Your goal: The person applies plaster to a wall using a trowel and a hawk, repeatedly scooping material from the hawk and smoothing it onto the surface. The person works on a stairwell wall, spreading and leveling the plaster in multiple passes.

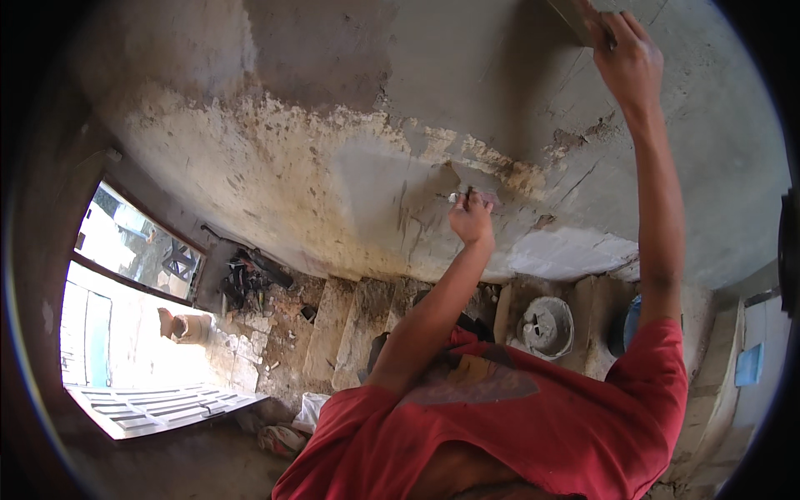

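My right hand (627, 60) is raised high at the upper right, its fingers closed round the handle of a flat plastering trowel (570, 18). That trowel lies close against the grey plastered wall (454, 62), and part of it runs out of view. Lower and nearer the middle, my left hand (472, 220) is closed on a small trowel with a grey blade (477, 177). Its blade is against or just off the wall, and its handle is mostly hidden by my fingers. Around it, fresh grey plaster meets old, flaking yellowish paint (275, 158).
Steps (332, 325) run along the wall's foot. On them stand a bucket (547, 327) of grey mix and a blue bucket (618, 332), partly behind my right arm. Dark clutter (250, 277) lies at the left, near an open doorway with a white barred door (171, 408).
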`<state>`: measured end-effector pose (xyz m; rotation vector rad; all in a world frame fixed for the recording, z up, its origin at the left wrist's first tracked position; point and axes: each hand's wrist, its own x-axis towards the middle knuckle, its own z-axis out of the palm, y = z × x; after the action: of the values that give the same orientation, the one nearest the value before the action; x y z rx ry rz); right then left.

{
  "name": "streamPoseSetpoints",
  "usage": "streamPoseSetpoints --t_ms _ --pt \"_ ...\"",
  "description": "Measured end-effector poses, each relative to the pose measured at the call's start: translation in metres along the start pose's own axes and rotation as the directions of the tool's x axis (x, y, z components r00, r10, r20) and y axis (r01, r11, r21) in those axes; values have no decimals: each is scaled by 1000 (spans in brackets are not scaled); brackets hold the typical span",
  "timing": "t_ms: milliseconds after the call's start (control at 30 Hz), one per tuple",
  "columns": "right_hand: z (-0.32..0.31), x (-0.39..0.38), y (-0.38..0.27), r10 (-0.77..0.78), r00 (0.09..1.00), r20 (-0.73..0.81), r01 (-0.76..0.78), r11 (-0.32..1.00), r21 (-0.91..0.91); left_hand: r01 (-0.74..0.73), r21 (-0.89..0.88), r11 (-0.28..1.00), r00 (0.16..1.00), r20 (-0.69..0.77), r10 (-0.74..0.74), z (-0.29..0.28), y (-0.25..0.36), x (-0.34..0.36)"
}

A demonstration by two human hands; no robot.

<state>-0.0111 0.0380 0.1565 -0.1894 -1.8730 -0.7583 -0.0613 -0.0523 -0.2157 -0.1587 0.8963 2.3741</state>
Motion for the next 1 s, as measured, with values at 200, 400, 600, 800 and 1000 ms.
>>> streamPoseSetpoints --t_ms 200,400,600,800,1000 --pt "35 -122 -108 -81 973 215 26 968 250 -37 -17 999 998 -50 36 2 16 6" --pt "66 -116 -102 9 974 224 -43 988 146 -26 16 1000 997 -73 27 -2 25 14" --pt "39 -93 -87 -3 995 99 -10 991 131 -53 -44 998 998 -47 51 -48 22 24" --pt "69 -159 -177 -12 908 418 -196 871 451 -89 -32 995 989 -117 85 -98 25 40" --pt "123 -145 -173 -25 912 409 -144 915 377 -102 -16 995 976 -195 97 -91 34 40"
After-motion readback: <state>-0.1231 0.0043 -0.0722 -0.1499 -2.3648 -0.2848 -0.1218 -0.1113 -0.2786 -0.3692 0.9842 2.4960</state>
